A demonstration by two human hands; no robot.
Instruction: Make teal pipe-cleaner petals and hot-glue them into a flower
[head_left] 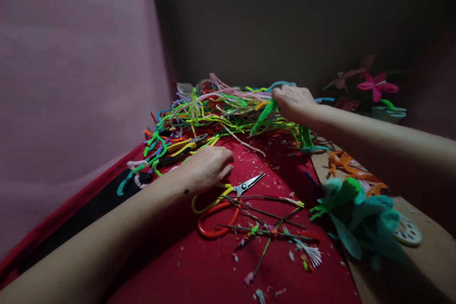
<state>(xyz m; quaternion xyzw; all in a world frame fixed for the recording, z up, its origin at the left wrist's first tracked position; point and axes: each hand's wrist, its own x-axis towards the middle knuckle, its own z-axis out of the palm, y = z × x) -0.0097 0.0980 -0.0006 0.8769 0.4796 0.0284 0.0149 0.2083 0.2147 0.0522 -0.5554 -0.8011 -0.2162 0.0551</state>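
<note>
My left hand [210, 166] hovers over the red cloth with its fingers loosely curled, and nothing shows in them. Just below it lie scissors [245, 186] with one yellow and one red handle loop, blades pointing right. Yellow-and-black pliers [183, 147] rest behind that wrist. At the far side, my right hand [294, 99] is closed at the pile of colourful pipe cleaners [221, 104]. A green leaf-shaped pipe cleaner piece [262, 118] hangs from its fingertips. The underside of that grip is hidden.
Thin dark stems [274, 211] and fuzz scraps litter the red cloth [156, 266]. On the right, teal and green fuzzy flowers [370, 213] and orange pieces [351, 166] lie on brown board. A pink flower [377, 86] stands behind. A pink wall [78, 80] borders the left.
</note>
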